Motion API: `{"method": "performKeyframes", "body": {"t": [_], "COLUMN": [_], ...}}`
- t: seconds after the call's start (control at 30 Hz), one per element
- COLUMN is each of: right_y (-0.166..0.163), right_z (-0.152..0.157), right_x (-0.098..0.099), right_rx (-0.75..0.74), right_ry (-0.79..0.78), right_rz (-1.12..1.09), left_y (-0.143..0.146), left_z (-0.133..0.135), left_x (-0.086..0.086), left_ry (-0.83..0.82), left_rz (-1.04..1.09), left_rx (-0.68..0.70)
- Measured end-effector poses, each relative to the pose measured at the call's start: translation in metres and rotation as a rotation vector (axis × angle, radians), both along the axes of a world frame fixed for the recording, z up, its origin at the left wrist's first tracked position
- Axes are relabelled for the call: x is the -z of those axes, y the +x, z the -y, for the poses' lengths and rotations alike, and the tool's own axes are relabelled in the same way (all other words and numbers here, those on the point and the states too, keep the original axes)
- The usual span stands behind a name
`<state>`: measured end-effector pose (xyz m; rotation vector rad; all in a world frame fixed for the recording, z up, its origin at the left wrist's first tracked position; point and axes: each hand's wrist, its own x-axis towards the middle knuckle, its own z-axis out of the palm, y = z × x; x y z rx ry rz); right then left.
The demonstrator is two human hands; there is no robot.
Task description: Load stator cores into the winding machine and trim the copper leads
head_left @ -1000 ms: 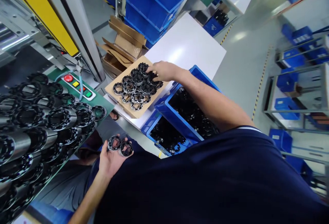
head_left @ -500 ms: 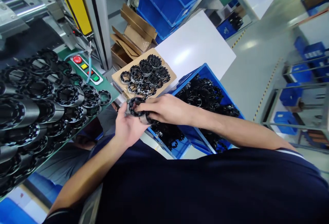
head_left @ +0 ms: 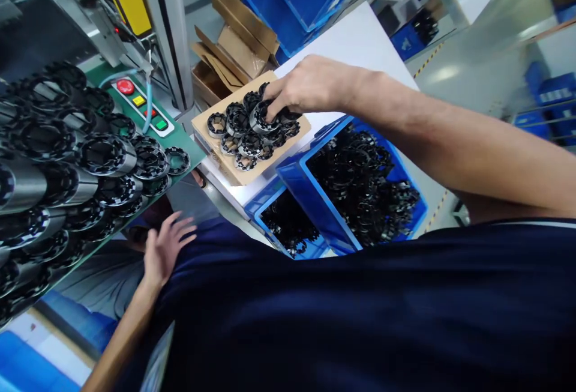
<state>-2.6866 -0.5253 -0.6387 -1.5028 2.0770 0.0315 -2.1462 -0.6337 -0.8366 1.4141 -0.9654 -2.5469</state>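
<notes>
My right hand [head_left: 299, 89] is closed on a metal ring with a black notched end [head_left: 264, 117], its fingertips reaching into the opening. This ring sits over a group of similar metal rings [head_left: 237, 119], which rest on a flat cardboard box [head_left: 211, 147]. Low at the left, my left hand [head_left: 167, 246] holds nothing, its fingers spread, beside the front edge of a green tabletop [head_left: 184, 150]. Many more of these metal rings [head_left: 107, 155] are piled in layers on that tabletop.
Blue bins with black parts stand right of the box: a large bin [head_left: 330, 215] and a smaller one [head_left: 258, 211]. A control panel [head_left: 143, 107] with coloured buttons and a machine post [head_left: 168, 32] rise at left. Behind are torn cardboard [head_left: 243, 44] and stacked blue crates [head_left: 288, 5].
My right hand has moved up and away with a ring to the group on the cardboard. The left hand has let go and dropped back left, fingers now spread.
</notes>
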Motion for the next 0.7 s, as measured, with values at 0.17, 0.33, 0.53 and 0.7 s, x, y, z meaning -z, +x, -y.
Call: {"method": "performKeyframes", "body": {"t": [0.17,0.33,0.53,0.7], "right_y": [-0.018,-0.011,-0.01,0.016], "right_z": [0.0,0.005,0.009,0.02], "right_x": [0.026,0.029,0.024,-0.029], "right_rx": [-0.156,-0.227,-0.177,-0.17], "right_ry": [0.087,0.079,0.077,-0.112], "right_rz": [-0.018,-0.039,-0.019,0.092], "left_y": [0.142,0.192,0.187,0.192], "left_z": [0.004,-0.021,-0.021,-0.019], "left_x": [0.028,0.03,0.035,0.033], "left_ry": [0.019,0.027,0.025,0.061], "left_rz": [0.481,0.558,0.522,0.447], "left_rx": [-0.54,-0.611,-0.637,-0.616]}}
